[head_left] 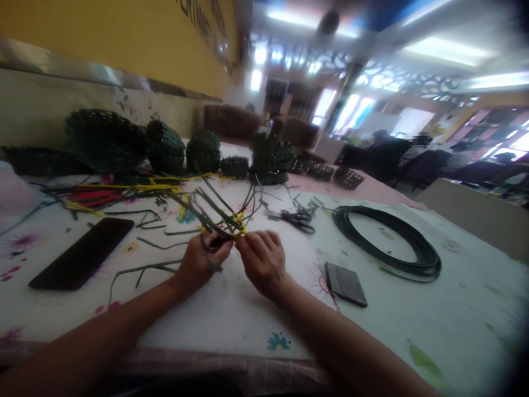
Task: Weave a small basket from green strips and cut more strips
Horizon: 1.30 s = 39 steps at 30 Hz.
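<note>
Over the middle of the table, both hands grip a small piece of weaving [236, 221] made of dark green and yellow strips. Long green strips stick up and outward from it. My left hand [202, 255] is closed around its left side, and a short strip end hangs below the fingers. Pinching the right edge, my right hand [263, 259] has its fingers curled and its thumb near the yellow part. The fingertips of the two hands almost meet. Just beyond my right hand lies a pair of black-handled scissors [298, 219].
A dark flat slab [82, 255] lies at left, near loose green strips [155, 242]. At right are a coil of dark strip [343, 226] and a small grey block [346, 284]. Several dark woven baskets [105, 140] line the back. People sit in the far right background.
</note>
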{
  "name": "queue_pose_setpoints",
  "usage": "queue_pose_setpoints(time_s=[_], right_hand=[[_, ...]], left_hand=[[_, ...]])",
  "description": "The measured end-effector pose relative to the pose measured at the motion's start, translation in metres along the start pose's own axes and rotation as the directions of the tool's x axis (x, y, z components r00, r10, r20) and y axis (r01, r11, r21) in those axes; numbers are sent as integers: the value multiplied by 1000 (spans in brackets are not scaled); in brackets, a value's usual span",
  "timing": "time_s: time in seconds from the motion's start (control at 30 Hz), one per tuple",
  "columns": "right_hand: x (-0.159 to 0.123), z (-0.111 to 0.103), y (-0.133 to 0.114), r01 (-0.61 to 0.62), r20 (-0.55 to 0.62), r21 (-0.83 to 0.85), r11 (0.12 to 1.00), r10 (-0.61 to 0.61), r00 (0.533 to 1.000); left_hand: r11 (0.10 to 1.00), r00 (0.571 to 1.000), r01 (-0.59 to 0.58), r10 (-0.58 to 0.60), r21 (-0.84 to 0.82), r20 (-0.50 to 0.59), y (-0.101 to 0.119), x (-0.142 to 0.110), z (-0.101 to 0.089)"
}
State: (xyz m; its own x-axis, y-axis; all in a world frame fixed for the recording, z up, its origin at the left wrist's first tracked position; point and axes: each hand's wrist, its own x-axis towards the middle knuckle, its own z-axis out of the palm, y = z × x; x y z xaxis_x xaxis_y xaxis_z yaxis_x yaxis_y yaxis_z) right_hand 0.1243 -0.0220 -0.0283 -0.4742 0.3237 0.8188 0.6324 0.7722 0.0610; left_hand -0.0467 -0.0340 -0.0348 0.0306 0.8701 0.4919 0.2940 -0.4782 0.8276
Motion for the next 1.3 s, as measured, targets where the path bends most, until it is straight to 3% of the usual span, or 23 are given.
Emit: queue_pose_setpoints(time_s=[0.07, 0.1, 0.17, 0.2, 0.23, 0.3, 0.37, 0.43, 0.53, 0.6, 0.67, 0.77, 0.8, 0.83, 0.87, 0.93, 1.1, 1.3], right_hand=[[0, 3, -5, -215, 24, 239, 947, 215, 976], [0, 5, -8, -371, 87, 390, 843, 367, 926], [0, 9, -12, -623, 305, 582, 523, 570, 763], [0, 10, -12, -694, 411, 606, 389, 593, 692], [0, 12, -10, -736, 492, 602, 311, 582, 648], [-1, 12, 3, -776, 581, 558, 295, 529, 619], [-2, 8, 24, -817, 662, 488, 308, 478, 577], [-4, 1, 47, -845, 720, 408, 346, 447, 531], [-2, -14, 70, -859, 768, 313, 404, 424, 480], [3, -23, 73, -843, 753, 299, 446, 432, 496], [7, -26, 70, -805, 692, 325, 497, 455, 560], [9, -20, 59, -564, 517, 391, 727, 334, 788], [7, -16, 55, -432, 468, 381, 817, 232, 852], [5, -12, 52, -297, 443, 358, 885, 119, 889], [2, -8, 48, -185, 447, 331, 925, 19, 894], [-3, -2, 43, -88, 514, 305, 948, -86, 853], [-9, 4, 33, -175, 649, 288, 941, -57, 759], [-4, 2, 21, -159, 694, 224, 962, -42, 719]], left_hand=[[995, 999, -49, 48, 92, 3, 0, -1, -1], [983, 995, -102, 102, 152, 11, 0, -1, -2], [923, 963, -268, 256, 275, 79, 0, 2, -5], [873, 933, -361, 335, 328, 136, 0, 4, -7], [815, 897, -442, 393, 374, 204, 0, 6, -8], [710, 847, -530, 418, 464, 328, -1, 10, -11], [652, 843, -530, 336, 542, 421, -5, 13, -13], [661, 843, -495, 207, 564, 497, -9, 14, -14], [742, 825, -412, 58, 529, 562, -13, 15, -17], [784, 810, -375, 17, 495, 587, -10, 15, -21], [806, 782, -365, -6, 466, 623, -3, 14, -29], [803, 764, -358, -42, 477, 644, 9, 8, -43], [790, 779, -355, -46, 500, 625, 13, 4, -48], [772, 805, -352, -38, 529, 592, 14, -2, -53], [750, 832, -355, -19, 558, 554, 15, -7, -58], [701, 867, -375, 33, 607, 497, 11, -20, -66], [602, 837, -496, 139, 626, 529, -12, -41, -73], [577, 833, -537, 246, 616, 495, -30, -36, -71]])
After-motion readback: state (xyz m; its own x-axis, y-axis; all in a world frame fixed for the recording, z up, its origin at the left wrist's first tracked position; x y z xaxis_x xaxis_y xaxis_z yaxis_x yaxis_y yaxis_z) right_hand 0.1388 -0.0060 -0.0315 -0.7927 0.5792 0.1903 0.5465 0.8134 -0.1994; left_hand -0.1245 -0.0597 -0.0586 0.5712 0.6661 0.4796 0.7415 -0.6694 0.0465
